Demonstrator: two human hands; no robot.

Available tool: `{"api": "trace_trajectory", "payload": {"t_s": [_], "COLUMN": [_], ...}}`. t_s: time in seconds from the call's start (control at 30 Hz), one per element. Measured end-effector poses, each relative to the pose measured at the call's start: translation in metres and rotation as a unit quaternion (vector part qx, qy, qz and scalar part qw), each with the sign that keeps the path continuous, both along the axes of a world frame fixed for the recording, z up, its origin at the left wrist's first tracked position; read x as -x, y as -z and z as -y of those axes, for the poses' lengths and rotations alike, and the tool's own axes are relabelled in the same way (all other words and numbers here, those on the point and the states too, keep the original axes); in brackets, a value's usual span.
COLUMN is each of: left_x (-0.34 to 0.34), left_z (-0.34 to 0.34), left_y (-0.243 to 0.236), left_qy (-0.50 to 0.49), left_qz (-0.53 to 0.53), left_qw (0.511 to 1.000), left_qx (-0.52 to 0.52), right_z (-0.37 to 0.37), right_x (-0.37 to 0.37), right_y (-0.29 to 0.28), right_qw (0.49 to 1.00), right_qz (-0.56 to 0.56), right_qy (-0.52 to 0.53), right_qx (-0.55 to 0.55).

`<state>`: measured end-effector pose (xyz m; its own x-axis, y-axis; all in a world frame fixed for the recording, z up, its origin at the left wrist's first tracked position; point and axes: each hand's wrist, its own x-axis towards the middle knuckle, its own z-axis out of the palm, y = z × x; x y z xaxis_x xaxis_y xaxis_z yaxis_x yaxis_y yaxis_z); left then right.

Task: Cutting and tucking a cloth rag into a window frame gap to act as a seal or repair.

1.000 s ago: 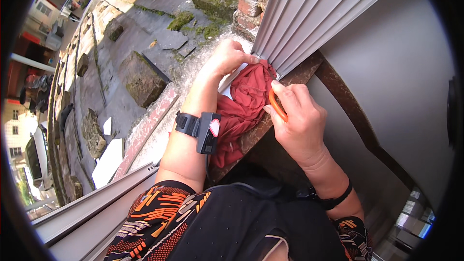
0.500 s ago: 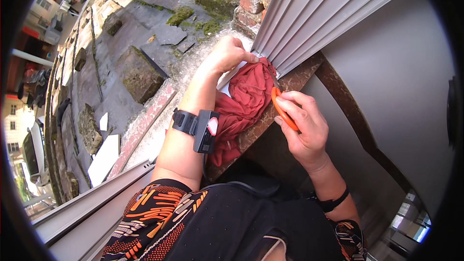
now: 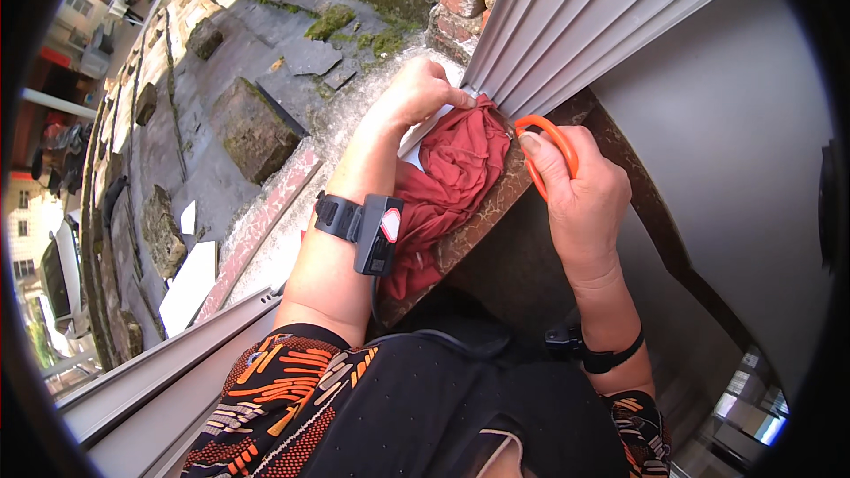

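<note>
Near the upper centre of the frame, the left hand (image 3: 421, 93) pressed down on the top end of a red cloth (image 3: 447, 186), fingers curled against it where it met the grey ribbed window frame (image 3: 584, 26). The cloth lay bunched along the brown sill (image 3: 482, 217), trailing toward the centre. Just right of it, the right hand (image 3: 580, 204) gripped orange-handled scissors (image 3: 549, 155), fingers closed through the loop.

hands: 2, left hand (image 3: 423, 88) and right hand (image 3: 580, 204) | red cloth (image 3: 452, 179): 1 | orange scissors (image 3: 547, 152): 1 | wrist bands (image 3: 361, 226): 2
</note>
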<state>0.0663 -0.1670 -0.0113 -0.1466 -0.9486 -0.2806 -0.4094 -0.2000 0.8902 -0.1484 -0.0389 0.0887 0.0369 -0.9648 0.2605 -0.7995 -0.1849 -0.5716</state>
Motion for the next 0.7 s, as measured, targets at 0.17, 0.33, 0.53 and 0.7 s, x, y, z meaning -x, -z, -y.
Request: {"api": "trace_trajectory", "payload": {"t_s": [0.17, 0.33, 0.53, 0.7], "left_x": [0.000, 0.001, -0.004, -0.003], "left_z": [-0.001, 0.000, 0.001, 0.001], "left_y": [0.003, 0.005, 0.010, 0.012], "left_qy": [-0.002, -0.011, 0.003, 0.000], "left_qz": [-0.003, -0.004, 0.006, -0.002], "left_qw": [1.000, 1.000, 0.999, 1.000], "left_qx": [0.026, 0.014, 0.039, 0.031], "right_z": [-0.007, 0.014, 0.013, 0.005], "right_x": [-0.018, -0.014, -0.027, -0.039], "right_y": [-0.007, 0.018, 0.034, 0.041], "right_qw": [0.928, 0.959, 0.942, 0.939], "right_qz": [0.365, 0.224, 0.021, -0.027], "right_qy": [-0.041, -0.096, -0.268, -0.304], "right_qx": [-0.062, 0.143, 0.199, 0.161]}}
